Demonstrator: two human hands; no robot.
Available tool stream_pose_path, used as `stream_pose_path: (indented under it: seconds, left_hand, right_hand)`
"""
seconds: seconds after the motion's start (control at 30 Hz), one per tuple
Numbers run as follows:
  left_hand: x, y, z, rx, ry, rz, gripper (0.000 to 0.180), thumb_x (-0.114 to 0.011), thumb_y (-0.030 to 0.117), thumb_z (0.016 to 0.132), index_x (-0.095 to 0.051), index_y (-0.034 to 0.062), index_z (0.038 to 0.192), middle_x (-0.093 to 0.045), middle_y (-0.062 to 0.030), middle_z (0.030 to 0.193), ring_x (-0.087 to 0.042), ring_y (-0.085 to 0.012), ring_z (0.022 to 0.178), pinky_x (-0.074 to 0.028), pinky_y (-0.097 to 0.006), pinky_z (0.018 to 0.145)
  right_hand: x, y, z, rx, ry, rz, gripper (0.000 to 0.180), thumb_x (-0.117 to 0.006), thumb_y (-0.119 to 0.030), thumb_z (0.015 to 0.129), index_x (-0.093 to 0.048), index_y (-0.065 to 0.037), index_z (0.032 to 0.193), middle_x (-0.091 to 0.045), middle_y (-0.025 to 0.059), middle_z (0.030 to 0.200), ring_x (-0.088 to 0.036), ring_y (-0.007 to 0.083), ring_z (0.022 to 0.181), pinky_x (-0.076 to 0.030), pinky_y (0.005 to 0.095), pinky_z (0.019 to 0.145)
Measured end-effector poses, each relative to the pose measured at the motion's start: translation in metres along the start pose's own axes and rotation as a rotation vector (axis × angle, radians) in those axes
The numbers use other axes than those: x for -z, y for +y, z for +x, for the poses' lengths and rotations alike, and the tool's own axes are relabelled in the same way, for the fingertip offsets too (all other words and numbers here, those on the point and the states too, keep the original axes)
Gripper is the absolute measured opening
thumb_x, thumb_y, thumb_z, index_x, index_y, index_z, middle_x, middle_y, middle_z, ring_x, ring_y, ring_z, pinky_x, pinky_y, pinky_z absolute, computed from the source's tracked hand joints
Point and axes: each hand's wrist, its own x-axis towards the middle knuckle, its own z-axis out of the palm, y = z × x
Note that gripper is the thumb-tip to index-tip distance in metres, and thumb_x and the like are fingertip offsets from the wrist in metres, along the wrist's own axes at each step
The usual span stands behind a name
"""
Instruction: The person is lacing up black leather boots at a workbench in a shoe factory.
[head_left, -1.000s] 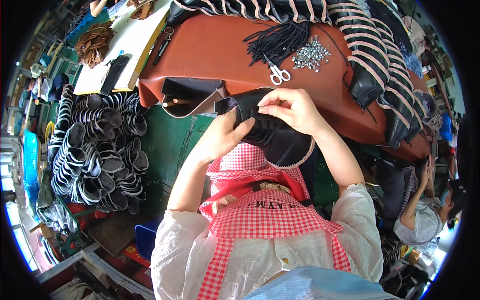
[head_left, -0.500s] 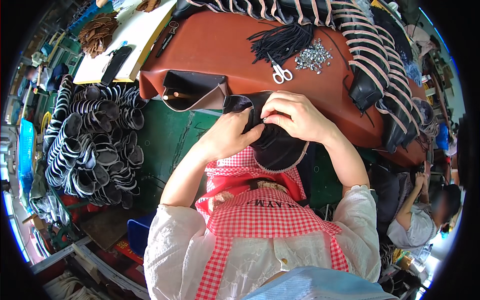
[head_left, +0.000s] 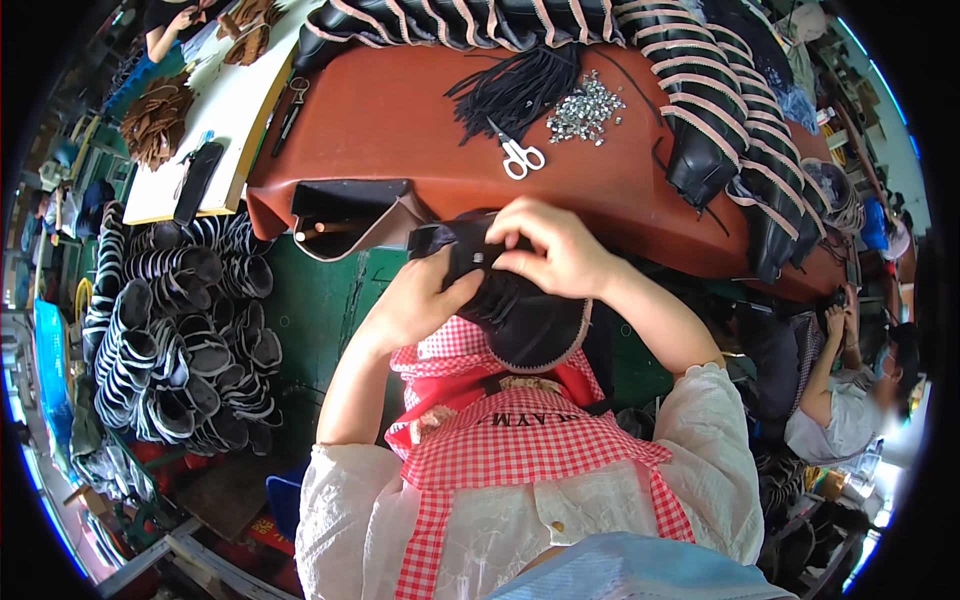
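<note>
Both hands on a black shoe upper.
Right hand point(head_left: 555, 250) hides its top; left hand point(head_left: 425, 300) clasps the shoe upper point(head_left: 525, 320) underneath, right fingertips pinching.

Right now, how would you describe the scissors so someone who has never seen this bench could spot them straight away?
Start at the big reddish-brown leather sheet covering the bench. Near its far middle lies a bundle of black tassels beside a heap of small silver studs. The scissors lie just below the tassels, closed, the only thing there with white loop handles.
</note>
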Motion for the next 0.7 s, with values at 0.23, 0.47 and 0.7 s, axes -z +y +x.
stream_pose_path:
  seconds: [0.23,0.47,0.7]
  left_hand:
    - [0.011,-0.058,-0.008,0.104,0.469,-1.15,0.037,-0.048,0.021,0.095,-0.054,-0.0024,0.123,-0.062,-0.0128,0.117,-0.059,-0.0218,0.108,-0.045,-0.036,0.096]
    - [0.007,-0.086,-0.008,-0.137,0.338,-1.893,0.038,-0.037,0.028,0.101,-0.05,0.0113,0.134,-0.052,-0.0152,0.135,-0.05,-0.0297,0.125,-0.038,-0.052,0.106]
    - [-0.009,-0.081,0.002,-0.308,0.288,-1.99,0.048,-0.033,0.036,0.102,-0.048,0.0012,0.133,-0.055,-0.0156,0.132,-0.055,-0.0296,0.12,-0.049,-0.043,0.096]
  right_hand:
    - [0.104,0.209,-0.048,-0.403,0.689,-0.442,0.011,-0.069,-0.014,0.083,-0.069,-0.006,0.09,-0.07,0.0099,0.088,-0.067,0.0191,0.072,-0.052,0.0304,0.067]
    - [0.089,0.193,-0.01,-0.724,0.699,-0.686,0.02,-0.073,-0.027,0.08,-0.069,-0.008,0.085,-0.068,0.0094,0.086,-0.066,0.0287,0.083,-0.05,0.0392,0.072]
    - [0.105,0.199,-0.019,-0.594,0.693,-0.7,0.019,-0.067,-0.026,0.086,-0.065,-0.007,0.087,-0.069,0.0124,0.085,-0.066,0.0333,0.081,-0.05,0.0426,0.07]
